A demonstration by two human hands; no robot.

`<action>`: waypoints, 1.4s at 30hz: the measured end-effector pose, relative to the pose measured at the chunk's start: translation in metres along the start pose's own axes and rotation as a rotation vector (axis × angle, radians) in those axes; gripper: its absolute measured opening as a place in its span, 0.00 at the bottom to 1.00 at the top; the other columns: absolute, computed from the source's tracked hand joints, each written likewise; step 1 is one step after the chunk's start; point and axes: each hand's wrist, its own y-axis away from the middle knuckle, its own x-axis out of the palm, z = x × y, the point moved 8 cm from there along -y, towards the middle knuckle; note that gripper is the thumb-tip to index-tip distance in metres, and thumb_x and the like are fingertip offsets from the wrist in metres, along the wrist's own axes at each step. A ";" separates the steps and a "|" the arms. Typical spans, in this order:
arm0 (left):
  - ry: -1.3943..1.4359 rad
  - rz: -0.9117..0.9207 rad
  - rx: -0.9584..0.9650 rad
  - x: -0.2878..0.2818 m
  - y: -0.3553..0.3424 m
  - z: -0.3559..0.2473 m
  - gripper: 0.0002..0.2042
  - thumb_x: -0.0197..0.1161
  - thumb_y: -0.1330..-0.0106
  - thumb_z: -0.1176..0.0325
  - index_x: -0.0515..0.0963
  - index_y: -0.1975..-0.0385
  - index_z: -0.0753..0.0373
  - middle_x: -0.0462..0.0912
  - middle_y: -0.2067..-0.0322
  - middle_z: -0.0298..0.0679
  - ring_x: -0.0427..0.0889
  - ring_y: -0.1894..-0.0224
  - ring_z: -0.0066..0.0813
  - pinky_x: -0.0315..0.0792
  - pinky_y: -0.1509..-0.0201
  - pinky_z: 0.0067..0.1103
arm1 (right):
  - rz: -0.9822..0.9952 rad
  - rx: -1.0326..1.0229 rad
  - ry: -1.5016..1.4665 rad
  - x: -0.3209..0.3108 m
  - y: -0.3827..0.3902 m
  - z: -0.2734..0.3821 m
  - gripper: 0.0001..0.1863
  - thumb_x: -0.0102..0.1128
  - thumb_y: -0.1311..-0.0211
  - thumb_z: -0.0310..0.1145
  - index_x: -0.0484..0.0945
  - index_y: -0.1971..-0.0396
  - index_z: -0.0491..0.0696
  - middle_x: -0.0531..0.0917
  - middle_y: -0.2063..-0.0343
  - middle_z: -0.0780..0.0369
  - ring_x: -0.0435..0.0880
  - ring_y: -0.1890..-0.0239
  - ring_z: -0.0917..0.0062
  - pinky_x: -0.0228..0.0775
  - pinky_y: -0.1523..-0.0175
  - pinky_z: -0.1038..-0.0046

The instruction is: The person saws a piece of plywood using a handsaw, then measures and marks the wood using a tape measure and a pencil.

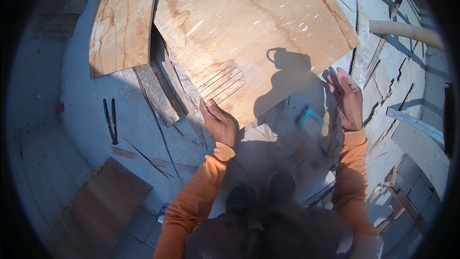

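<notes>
A large plywood sheet (225,33), stained and flecked with white, lies tilted in front of me. My left hand (221,123) grips its near left edge, thumb on top; the other fingers are partly hidden. Just off the near right edge, my right hand (349,100) is open with its fingers stretched, and I cannot tell whether the fingertips touch the wood. Pencil-like dark lines run across the sheet close to my left thumb. Between my hands, below the sheet, a teal tape measure (310,121) rests in my shadow.
A narrower plywood piece (125,24) lies at the left over rough timber strips (160,91). Pincers with dark handles (110,122) lie on the pale ground. A brown board (103,206) is at lower left. Bamboo poles (405,29) and a metal bar (414,123) are at the right.
</notes>
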 end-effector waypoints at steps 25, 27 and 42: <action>0.070 1.415 -0.128 -0.015 0.334 -0.377 0.33 0.48 0.22 0.44 0.63 0.26 0.60 0.57 0.23 0.46 0.49 0.19 0.41 0.40 0.18 0.36 | 0.132 0.748 -0.508 -0.058 0.389 0.139 0.48 0.32 0.25 0.69 0.56 0.25 0.41 0.66 0.29 0.45 0.66 0.28 0.57 0.56 0.27 0.59; -0.148 1.478 0.441 -0.023 0.362 -0.359 0.29 0.52 0.24 0.48 0.68 0.28 0.57 0.61 0.24 0.42 0.53 0.20 0.42 0.40 0.18 0.40 | -0.055 0.923 -0.886 -0.100 0.397 0.116 0.47 0.33 0.25 0.70 0.57 0.25 0.42 0.67 0.30 0.46 0.69 0.30 0.58 0.59 0.28 0.60; -1.212 1.292 0.824 0.166 0.203 -0.145 0.47 0.73 0.37 0.65 0.50 0.21 0.36 0.49 0.23 0.54 0.69 0.31 0.63 0.69 0.30 0.46 | -0.496 0.510 0.920 -0.283 0.388 -0.204 0.24 0.73 0.40 0.48 0.84 0.54 0.44 0.79 0.51 0.51 0.78 0.47 0.56 0.71 0.41 0.58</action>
